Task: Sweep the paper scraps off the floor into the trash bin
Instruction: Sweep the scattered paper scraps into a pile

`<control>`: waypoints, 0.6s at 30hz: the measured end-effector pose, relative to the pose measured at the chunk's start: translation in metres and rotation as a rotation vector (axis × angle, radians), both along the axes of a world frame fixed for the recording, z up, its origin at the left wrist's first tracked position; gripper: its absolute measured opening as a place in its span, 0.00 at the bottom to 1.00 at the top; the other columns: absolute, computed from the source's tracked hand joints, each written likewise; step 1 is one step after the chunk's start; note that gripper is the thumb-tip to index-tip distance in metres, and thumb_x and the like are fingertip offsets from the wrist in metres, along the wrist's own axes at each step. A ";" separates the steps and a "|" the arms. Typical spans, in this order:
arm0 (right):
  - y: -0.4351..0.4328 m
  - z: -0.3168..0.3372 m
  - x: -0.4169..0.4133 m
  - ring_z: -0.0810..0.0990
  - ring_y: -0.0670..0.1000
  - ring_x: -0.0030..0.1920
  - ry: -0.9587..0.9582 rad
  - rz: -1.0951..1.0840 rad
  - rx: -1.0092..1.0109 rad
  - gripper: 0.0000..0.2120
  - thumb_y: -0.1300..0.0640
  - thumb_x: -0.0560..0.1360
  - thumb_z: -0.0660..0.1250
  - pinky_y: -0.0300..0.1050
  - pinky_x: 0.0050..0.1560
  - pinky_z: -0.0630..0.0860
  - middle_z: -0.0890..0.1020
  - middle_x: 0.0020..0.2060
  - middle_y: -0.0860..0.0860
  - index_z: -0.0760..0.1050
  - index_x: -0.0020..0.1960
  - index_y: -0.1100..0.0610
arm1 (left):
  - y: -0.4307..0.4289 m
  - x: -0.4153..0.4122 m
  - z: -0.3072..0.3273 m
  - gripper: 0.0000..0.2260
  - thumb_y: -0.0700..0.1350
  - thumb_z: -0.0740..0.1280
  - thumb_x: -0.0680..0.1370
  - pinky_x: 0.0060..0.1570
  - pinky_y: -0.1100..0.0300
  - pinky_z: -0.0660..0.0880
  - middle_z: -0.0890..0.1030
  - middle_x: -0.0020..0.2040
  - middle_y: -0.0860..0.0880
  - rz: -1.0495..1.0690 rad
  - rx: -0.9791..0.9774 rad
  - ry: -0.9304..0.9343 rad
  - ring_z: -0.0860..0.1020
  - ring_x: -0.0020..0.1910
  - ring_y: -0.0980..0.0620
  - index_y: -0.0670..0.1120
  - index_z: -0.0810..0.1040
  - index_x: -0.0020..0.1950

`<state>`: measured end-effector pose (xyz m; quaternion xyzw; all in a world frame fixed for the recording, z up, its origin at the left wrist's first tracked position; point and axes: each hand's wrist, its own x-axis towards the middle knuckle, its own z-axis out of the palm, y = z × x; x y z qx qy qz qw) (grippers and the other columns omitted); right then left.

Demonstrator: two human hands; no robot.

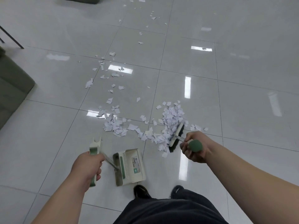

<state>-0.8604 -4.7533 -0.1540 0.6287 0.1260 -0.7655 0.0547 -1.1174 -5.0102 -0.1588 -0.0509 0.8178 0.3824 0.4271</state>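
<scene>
Evidently mid-sweep, the right hand (193,147) has its fingers (186,150) clenched round the green-capped metal handle of a white dark-bristled broom (176,135). Its head is set just beyond them, against the heaped white torn paper scraps (172,117), likely to drag them inward. The left hand (88,165) grips the handle of the cream plastic dustpan (129,167), parked between both hands' fingers, seemingly to catch the pile. No trash bin shows.

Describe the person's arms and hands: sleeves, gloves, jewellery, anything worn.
The left forearm and right forearm are bare, with no sleeve in view. The left hand and right hand wear no gloves; no watch, bracelet or ring is visible.
</scene>
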 end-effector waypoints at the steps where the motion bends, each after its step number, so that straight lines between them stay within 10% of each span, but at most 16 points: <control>1: 0.003 -0.001 -0.007 0.72 0.48 0.20 0.041 -0.027 -0.016 0.06 0.64 0.65 0.57 0.34 0.18 0.67 0.72 0.26 0.52 0.64 0.40 0.55 | 0.001 0.000 0.001 0.07 0.35 0.65 0.76 0.28 0.60 0.65 0.69 0.32 0.45 0.002 -0.003 0.004 0.64 0.26 0.49 0.44 0.71 0.41; 18: 0.128 0.045 0.039 0.71 0.48 0.18 0.137 0.123 -0.068 0.01 0.61 0.63 0.58 0.30 0.16 0.63 0.71 0.23 0.49 0.67 0.33 0.57 | 0.102 0.035 0.023 0.07 0.37 0.67 0.77 0.28 0.59 0.67 0.71 0.33 0.44 -0.058 -0.093 0.101 0.65 0.27 0.48 0.44 0.71 0.40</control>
